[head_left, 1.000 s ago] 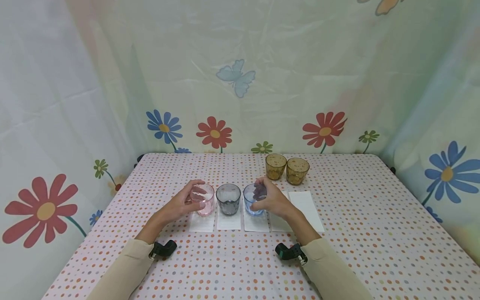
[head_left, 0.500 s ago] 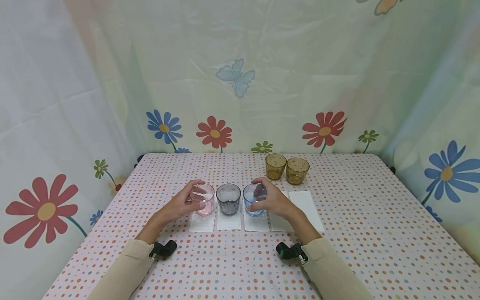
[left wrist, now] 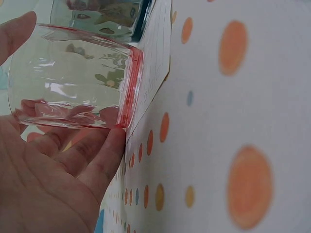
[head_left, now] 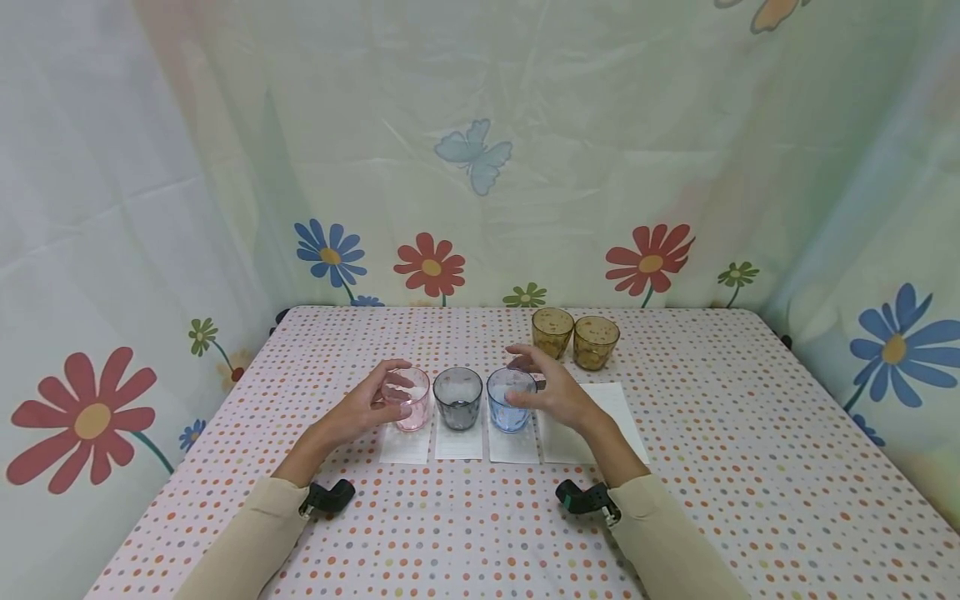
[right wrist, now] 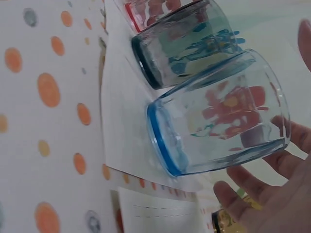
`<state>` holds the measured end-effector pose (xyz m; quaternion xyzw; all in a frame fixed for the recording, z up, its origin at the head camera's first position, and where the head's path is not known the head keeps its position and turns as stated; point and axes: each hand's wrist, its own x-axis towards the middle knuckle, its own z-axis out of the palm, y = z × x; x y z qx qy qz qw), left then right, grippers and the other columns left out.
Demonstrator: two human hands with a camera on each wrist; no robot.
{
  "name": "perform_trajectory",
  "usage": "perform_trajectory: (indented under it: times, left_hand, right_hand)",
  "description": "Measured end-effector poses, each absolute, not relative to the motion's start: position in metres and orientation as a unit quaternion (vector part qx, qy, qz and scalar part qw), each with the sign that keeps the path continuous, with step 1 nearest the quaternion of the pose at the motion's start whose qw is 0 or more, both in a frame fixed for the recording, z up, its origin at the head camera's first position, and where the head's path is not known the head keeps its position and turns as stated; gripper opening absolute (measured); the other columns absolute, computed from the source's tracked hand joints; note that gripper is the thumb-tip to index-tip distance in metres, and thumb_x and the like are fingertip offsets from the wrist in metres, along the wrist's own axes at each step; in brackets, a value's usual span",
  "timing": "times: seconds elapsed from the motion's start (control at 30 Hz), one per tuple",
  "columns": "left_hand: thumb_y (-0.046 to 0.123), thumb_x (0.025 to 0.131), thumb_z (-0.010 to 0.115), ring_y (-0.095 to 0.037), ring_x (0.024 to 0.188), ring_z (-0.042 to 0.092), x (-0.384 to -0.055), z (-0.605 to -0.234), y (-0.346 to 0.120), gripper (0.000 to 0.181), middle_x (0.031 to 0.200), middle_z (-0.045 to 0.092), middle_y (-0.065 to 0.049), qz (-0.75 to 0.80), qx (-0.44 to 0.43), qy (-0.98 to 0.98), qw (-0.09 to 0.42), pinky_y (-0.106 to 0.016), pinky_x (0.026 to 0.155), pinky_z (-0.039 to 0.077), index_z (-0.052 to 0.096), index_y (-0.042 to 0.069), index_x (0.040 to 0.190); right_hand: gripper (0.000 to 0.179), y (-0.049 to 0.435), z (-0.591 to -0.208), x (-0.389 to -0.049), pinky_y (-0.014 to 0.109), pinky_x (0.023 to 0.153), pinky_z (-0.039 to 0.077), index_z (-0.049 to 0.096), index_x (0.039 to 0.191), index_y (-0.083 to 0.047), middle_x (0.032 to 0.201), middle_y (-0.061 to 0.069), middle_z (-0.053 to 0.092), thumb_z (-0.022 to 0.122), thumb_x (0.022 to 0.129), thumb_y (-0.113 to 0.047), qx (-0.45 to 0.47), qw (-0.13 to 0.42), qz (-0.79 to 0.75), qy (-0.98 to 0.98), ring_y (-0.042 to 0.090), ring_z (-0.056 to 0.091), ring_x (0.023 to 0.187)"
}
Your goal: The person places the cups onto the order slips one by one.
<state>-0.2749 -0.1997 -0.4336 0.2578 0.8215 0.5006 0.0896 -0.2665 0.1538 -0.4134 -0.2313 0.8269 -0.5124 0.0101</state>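
Three tumblers stand upright in a row: a pink glass [head_left: 418, 408] at left, a grey glass [head_left: 458, 404] in the middle and a blue glass [head_left: 511, 417] at right. My left hand [head_left: 371, 403] holds the pink glass loosely round its left side, thumb in front and fingers behind. In the left wrist view, fingertips [left wrist: 115, 138] meet the pink glass near its base. My right hand [head_left: 561, 394] is spread beside the blue glass; in the right wrist view its fingers [right wrist: 252, 187] are extended and loose along that glass, the thumb apart from it.
Two amber glasses [head_left: 595, 343] stand close together behind my right hand. White paper slips [head_left: 513, 450] lie under the row, with another white paper [head_left: 613, 417] to the right. A dotted cloth covers the table [head_left: 450, 533]; a flowered curtain [head_left: 570, 167] hangs behind.
My right hand has loosened from round the blue glass, its fingers lifting and spreading back to the right. The left hand and the glasses stay in place.
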Motion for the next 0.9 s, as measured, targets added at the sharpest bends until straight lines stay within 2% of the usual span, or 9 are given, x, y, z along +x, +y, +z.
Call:
perform_trajectory:
  times: [0.17,0.3,0.67,0.77,0.9]
  left_hand:
    - [0.026,0.094,0.068,-0.037,0.126,0.056,-0.274,-0.433,-0.201,0.069,0.141,0.052,-0.019,0.503,0.255,0.821,0.089,-0.055,0.105,0.044,0.033,0.015,0.152]
    - [0.025,0.094,0.068,-0.038,0.126,0.056,-0.274,-0.433,-0.202,0.07,0.14,0.052,-0.021,0.505,0.257,0.819,0.089,-0.054,0.104,0.045,0.032,0.012,0.153]
    - [0.025,0.094,0.068,-0.039,0.126,0.056,-0.275,-0.434,-0.2,0.072,0.14,0.052,-0.02,0.505,0.264,0.817,0.089,-0.056,0.104,0.045,0.031,0.01,0.153]
    - [0.025,0.094,0.068,-0.039,0.126,0.057,-0.275,-0.435,-0.2,0.071,0.14,0.052,-0.02,0.505,0.264,0.817,0.088,-0.056,0.104,0.045,0.031,0.01,0.153]
    - [0.025,0.095,0.068,-0.038,0.126,0.056,-0.276,-0.435,-0.201,0.07,0.14,0.052,-0.02,0.503,0.262,0.819,0.086,-0.056,0.105,0.044,0.032,0.011,0.153]
  right_hand:
    - [0.057,0.154,-0.409,-0.269,0.062,0.104,0.04,0.045,0.149,-0.006,0.136,0.024,0.058,0.063,0.099,-0.025,-0.218,-0.045,-0.52,0.825,0.043,0.051,0.13]
    - [0.053,0.153,-0.407,-0.27,0.061,0.104,0.041,0.047,0.146,-0.004,0.134,0.023,0.059,0.061,0.101,-0.028,-0.195,-0.069,-0.515,0.832,0.041,0.053,0.128]
    - [0.047,0.149,-0.398,-0.277,0.049,0.093,0.049,0.059,0.132,-0.002,0.119,0.017,0.065,0.066,0.099,-0.034,-0.063,-0.152,-0.516,0.84,0.034,0.061,0.107]
    - [0.05,0.147,-0.396,-0.282,0.047,0.091,0.049,0.057,0.133,-0.001,0.124,0.017,0.062,0.066,0.098,-0.036,-0.026,-0.171,-0.506,0.845,0.033,0.06,0.107]
    - [0.054,0.146,-0.39,-0.287,0.05,0.093,0.047,0.052,0.138,-0.002,0.135,0.018,0.055,0.065,0.097,-0.035,0.019,-0.194,-0.482,0.854,0.035,0.057,0.111]
